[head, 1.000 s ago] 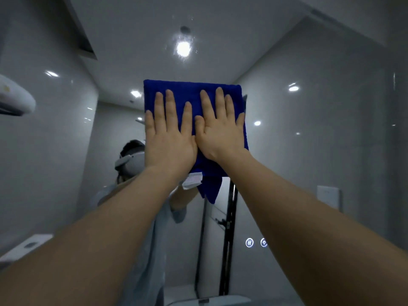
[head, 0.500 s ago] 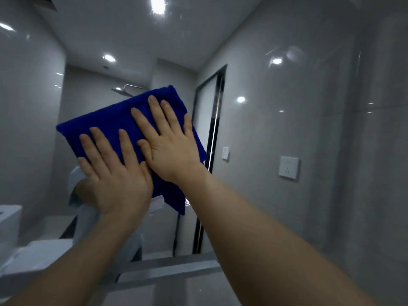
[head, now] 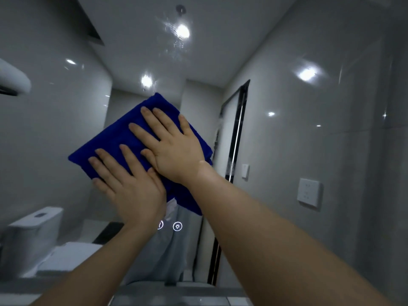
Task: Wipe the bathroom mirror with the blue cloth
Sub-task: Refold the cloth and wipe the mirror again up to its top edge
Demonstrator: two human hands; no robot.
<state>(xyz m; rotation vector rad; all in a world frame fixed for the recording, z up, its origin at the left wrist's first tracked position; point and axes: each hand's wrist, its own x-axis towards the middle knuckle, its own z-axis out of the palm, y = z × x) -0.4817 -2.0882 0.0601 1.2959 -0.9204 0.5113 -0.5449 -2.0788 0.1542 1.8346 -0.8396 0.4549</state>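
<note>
Pressing flat, our fingers (head: 141,129) are spread wide on both hands, not curled round anything, palms pinning the blue cloth (head: 123,138) to the mirror (head: 287,151). Right hand (head: 174,149) sits higher, fingertips reaching toward the cloth's top corner; left hand (head: 130,184) is lower and to the left, its thumb side touching the right palm's edge. Cloth is folded, tilted so 1 corner points up, w/ a lower corner hanging free below the right wrist.

Change vs 1 s ago: back then the cloth was square and high, hands side by side, fingers straight up. 0.5 s ago it had swung low-left and tilted. Now it's back toward centre w/ the same tilt, just above the 2 lit touch icons (head: 177,226). So we read this as a side-to-side sweep w/ steady 2-palm pressure, mid-task, not the start or finish.

Outward from the cloth: glass reflects grey tiled walls, ceiling spots, a black door frame (head: 237,133) and a toilet (head: 33,230) lower left. Smears or droplets show up top near the brightest ceiling light (head: 182,32), so that upper zone prob. needs another pass. Right side of the mirror looks unreached in this sweep; can't tell if it's clean.
</note>
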